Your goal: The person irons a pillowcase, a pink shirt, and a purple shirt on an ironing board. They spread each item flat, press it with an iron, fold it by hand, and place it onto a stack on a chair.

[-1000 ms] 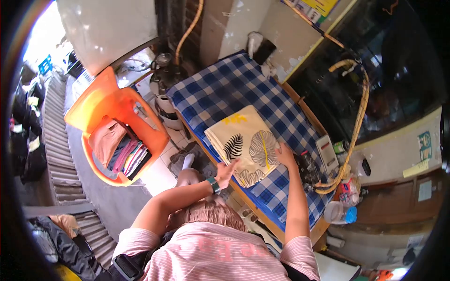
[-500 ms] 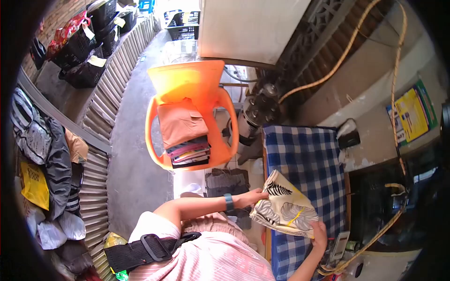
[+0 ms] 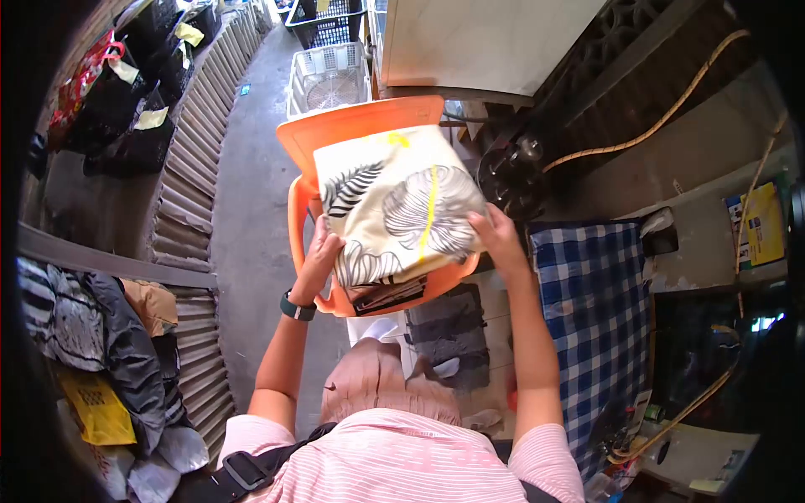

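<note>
A folded cream cloth with black leaf and flower prints and yellow lines (image 3: 402, 205) is held by both hands over the seat of an orange chair (image 3: 360, 117). My left hand (image 3: 320, 261) grips its lower left edge, with a dark band on the wrist. On the right edge, my right hand (image 3: 501, 241) pinches the cloth with the thumb on top. The cloth hides most of the seat; a dark folded item (image 3: 392, 295) shows below it.
At right lies a blue-and-white checked cloth (image 3: 591, 318) on a table. A white basket (image 3: 329, 80) stands behind the chair. Bags and jackets (image 3: 126, 352) lie at left, beside a corrugated shutter. A dark mat (image 3: 447, 339) lies on the floor.
Both hands have carried the cream cloth from above the checked cloth leftward to over the chair, covering the folded stack there. The view has also shifted.
</note>
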Motion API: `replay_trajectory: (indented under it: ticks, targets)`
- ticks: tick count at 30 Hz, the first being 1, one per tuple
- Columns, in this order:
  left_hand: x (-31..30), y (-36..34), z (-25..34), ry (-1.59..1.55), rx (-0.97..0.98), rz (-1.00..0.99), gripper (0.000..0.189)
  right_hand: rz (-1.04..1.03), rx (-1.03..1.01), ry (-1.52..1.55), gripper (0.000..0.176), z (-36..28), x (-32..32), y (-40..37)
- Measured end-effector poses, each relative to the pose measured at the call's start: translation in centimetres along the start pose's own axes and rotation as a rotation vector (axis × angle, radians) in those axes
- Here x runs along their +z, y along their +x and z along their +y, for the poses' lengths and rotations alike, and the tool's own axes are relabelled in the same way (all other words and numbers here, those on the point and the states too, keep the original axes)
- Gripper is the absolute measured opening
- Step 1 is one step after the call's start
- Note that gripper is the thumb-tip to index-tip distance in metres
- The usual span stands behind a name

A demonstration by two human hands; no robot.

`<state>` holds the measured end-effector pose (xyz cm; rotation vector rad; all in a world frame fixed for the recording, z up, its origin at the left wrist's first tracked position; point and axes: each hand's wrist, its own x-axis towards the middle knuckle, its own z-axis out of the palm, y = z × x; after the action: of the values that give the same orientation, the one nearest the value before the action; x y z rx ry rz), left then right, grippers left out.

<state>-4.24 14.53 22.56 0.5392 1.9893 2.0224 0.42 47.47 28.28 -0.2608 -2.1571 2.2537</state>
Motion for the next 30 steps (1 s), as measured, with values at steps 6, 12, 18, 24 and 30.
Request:
replay_trajectory:
  ticks: [6, 12, 18, 24, 30]
  targets:
    - [-1.2, -4.0, -15.5, -0.108, -0.639, 0.357, 0.055, 0.045, 0.18, -0.081, 0.03, 19.0, 2.9, 3.5]
    - [0.9, -6.5, -19.2, 0.39, -0.493, 0.648, 0.081, 0.31, 0.275, -0.007, 0.042, 25.7, 4.7, 0.4]
    - [3.9, 1.5, -11.4, 1.126, 0.064, 0.23, 0.068, 0.497, 0.188, -0.359, 0.041, 25.0, 5.3, -5.7]
    - [5.9, 3.7, -14.3, 1.388, -0.203, 0.052, 0.068, 0.577, 0.459, -0.386, 0.026, 29.7, 7.2, -24.3]
    - [7.4, 3.7, -16.2, 1.284, -0.237, 0.206, 0.079, 0.95, 0.684, -0.524, 0.018, 39.5, 10.1, -47.5]
